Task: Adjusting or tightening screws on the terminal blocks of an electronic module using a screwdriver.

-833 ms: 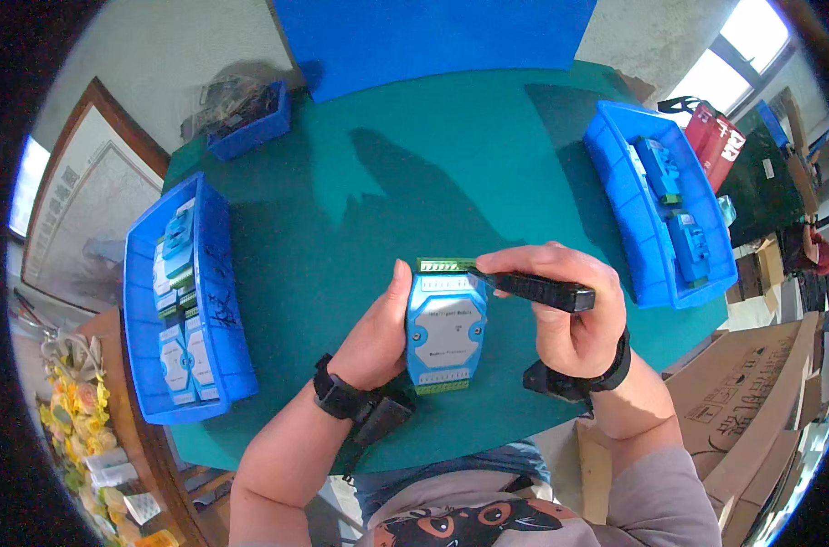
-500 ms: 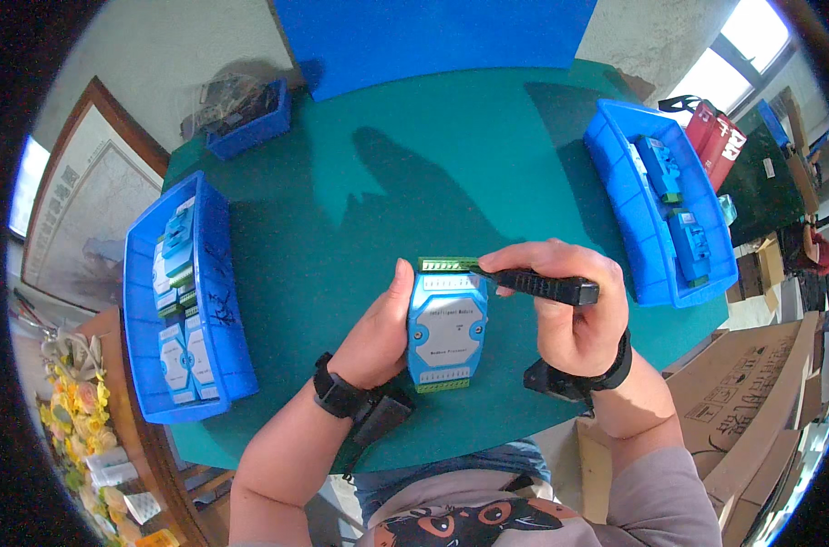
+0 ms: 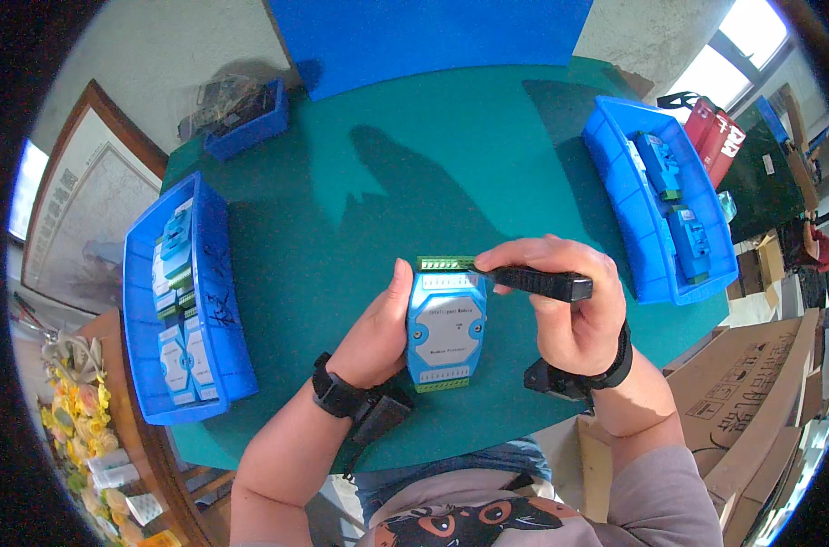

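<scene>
My left hand (image 3: 378,335) grips the left side of a blue electronic module (image 3: 448,330) with a grey-white label face, its thumb along the upper edge. Green terminal blocks run along the module's far end (image 3: 442,263) and near end (image 3: 442,386). In my right hand (image 3: 580,319) is a black tool with a ribbed handle (image 3: 544,283), held crosswise between thumb and fingers. Its working end points left, by the right end of the far terminal block. My fingers partly cover that end, so I cannot tell the tool's kind or whether it touches.
A blue bin (image 3: 221,319) of similar modules stands at the left, and another blue bin (image 3: 633,223) with modules at the right. A smaller blue bin (image 3: 259,123) holds dark items at the back left. A blue panel (image 3: 432,41) rises behind the green table (image 3: 341,228).
The right hand and black tool have shifted very slightly left. Both grips stay the same, and the module has hardly moved.
</scene>
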